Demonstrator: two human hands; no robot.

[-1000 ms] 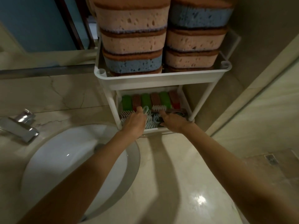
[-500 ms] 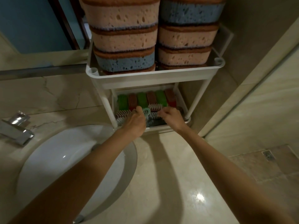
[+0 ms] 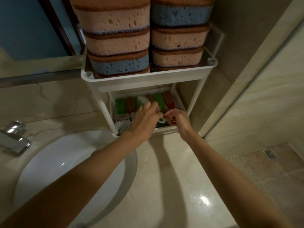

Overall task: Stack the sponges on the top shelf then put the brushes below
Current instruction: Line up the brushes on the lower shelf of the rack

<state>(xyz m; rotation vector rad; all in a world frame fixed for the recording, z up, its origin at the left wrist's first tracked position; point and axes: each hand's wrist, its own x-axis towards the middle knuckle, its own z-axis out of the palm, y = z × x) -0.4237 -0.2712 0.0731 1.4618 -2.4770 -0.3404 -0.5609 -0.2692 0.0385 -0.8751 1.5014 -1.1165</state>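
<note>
Head view: both hands among brushes below stacked sponges

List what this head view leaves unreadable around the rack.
- Sponge stacks: tops cut off by the upper frame edge, so their height is unknown.
- Brushes on the lower shelf: partly hidden by the left hand, the right hand and the top shelf; no count possible.
- Both grips: dim and blurred; what each hand holds is unclear.

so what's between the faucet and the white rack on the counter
In the head view, between the faucet and the white rack lies bare marble counter; the sink basin curves just below that stretch.
</note>
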